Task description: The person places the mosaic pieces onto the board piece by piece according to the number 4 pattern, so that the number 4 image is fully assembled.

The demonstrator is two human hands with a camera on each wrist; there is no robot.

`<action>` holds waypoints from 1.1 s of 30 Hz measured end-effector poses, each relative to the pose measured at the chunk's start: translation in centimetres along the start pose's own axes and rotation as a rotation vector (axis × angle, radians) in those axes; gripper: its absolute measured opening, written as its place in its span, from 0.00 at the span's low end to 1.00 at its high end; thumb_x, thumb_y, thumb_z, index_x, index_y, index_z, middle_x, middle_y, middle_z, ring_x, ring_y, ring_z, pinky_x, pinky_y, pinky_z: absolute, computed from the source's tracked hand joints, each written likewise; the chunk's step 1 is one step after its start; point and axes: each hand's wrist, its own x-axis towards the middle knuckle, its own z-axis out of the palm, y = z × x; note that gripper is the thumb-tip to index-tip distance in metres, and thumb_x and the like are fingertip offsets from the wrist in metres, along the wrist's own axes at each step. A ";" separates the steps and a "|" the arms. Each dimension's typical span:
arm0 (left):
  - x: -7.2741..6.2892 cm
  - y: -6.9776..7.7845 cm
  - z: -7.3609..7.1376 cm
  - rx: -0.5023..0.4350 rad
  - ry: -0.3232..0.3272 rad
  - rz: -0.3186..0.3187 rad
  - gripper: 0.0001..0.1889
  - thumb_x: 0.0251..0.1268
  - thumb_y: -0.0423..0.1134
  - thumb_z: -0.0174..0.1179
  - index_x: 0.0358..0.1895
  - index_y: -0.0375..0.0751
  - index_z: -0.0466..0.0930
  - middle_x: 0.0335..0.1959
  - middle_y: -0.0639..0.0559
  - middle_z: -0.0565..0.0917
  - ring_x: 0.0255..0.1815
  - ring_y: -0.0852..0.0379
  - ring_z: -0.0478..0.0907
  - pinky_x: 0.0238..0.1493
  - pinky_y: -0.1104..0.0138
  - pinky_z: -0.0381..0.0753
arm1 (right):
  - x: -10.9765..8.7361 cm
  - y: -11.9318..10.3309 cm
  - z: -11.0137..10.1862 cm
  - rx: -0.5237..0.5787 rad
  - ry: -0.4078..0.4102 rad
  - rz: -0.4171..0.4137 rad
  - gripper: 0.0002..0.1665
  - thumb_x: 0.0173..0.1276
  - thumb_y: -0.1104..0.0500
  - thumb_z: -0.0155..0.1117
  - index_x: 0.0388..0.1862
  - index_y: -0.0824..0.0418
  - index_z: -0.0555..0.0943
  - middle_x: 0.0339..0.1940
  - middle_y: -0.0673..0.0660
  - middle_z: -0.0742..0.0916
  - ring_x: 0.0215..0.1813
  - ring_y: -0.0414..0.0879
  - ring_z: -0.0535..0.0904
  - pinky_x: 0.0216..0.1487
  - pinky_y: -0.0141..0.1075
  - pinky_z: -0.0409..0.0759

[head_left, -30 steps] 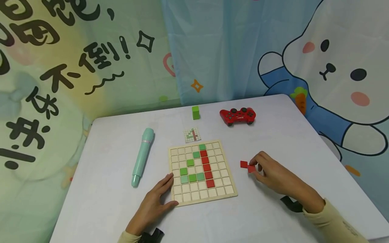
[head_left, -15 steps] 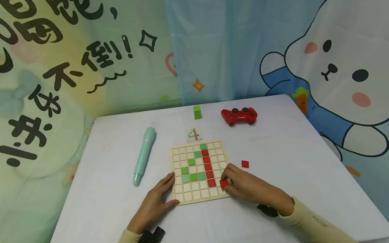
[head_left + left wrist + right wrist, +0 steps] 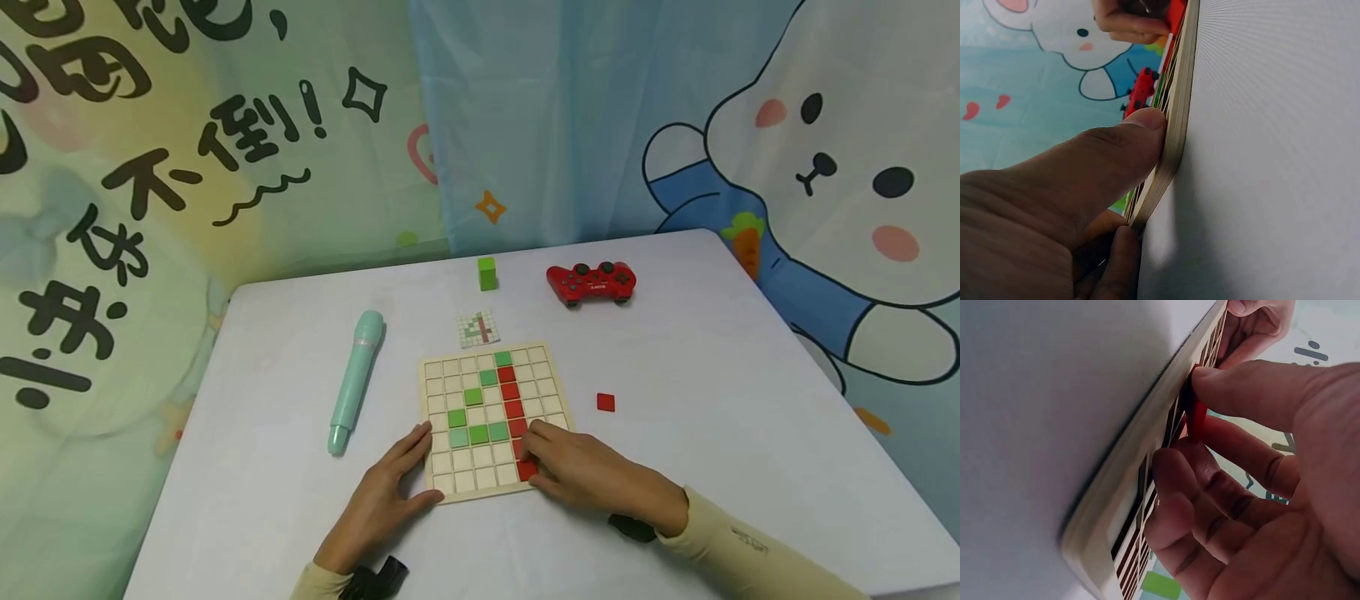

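Note:
A square wooden grid board [image 3: 538,390] lies on the white table, with green tiles [image 3: 473,397] set along a slanted line and a row, and red tiles [image 3: 510,390] down one column. My left hand [image 3: 378,500] rests at its near left corner, thumb on the front edge and fingers along the left side. My right hand [image 3: 588,471] pinches a red tile [image 3: 1196,415] between thumb and fingertips, over the lowest cell of the red column. In the head view its fingers partly cover the red tile above. One loose red tile [image 3: 606,402] lies right of the board.
Behind the board lies a small card [image 3: 477,329] printed with a similar grid. Farther back stand a green block [image 3: 487,274] and a red game controller [image 3: 592,283]. A mint-green thick stick [image 3: 356,383] lies to the left. A printed curtain [image 3: 525,125] hangs behind the table.
My right hand has picked a red tile from the two on the right and carried it left to the bottom of the red column. The left hand stays at the board's corner.

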 end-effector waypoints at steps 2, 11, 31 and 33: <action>0.0 0.1 0.0 -0.003 -0.004 -0.008 0.45 0.57 0.40 0.81 0.78 0.38 0.72 0.82 0.49 0.72 0.82 0.43 0.70 0.77 0.47 0.76 | 0.1 -0.1 0.0 -0.030 0.019 -0.019 0.12 0.68 0.61 0.76 0.45 0.53 0.81 0.41 0.45 0.79 0.35 0.32 0.69 0.34 0.22 0.72; 0.1 0.2 -0.1 0.007 -0.015 -0.027 0.45 0.56 0.41 0.81 0.78 0.37 0.72 0.82 0.48 0.72 0.82 0.42 0.70 0.77 0.47 0.76 | 0.0 0.2 0.3 -0.054 0.044 -0.046 0.12 0.69 0.58 0.77 0.43 0.52 0.80 0.39 0.45 0.78 0.36 0.32 0.70 0.35 0.22 0.73; 0.2 -0.1 0.0 -0.032 -0.040 -0.060 0.46 0.56 0.39 0.81 0.79 0.38 0.71 0.84 0.50 0.70 0.84 0.46 0.67 0.80 0.48 0.73 | -0.8 2.5 -1.0 0.075 0.065 0.074 0.12 0.77 0.53 0.69 0.55 0.53 0.83 0.48 0.46 0.85 0.42 0.32 0.76 0.42 0.28 0.82; 0.1 -0.1 0.0 -0.032 -0.041 -0.063 0.46 0.56 0.40 0.81 0.79 0.39 0.71 0.84 0.51 0.69 0.84 0.46 0.67 0.80 0.48 0.73 | -1.1 3.8 -1.9 0.119 0.121 0.132 0.11 0.79 0.55 0.67 0.56 0.55 0.82 0.48 0.46 0.85 0.42 0.33 0.76 0.41 0.28 0.82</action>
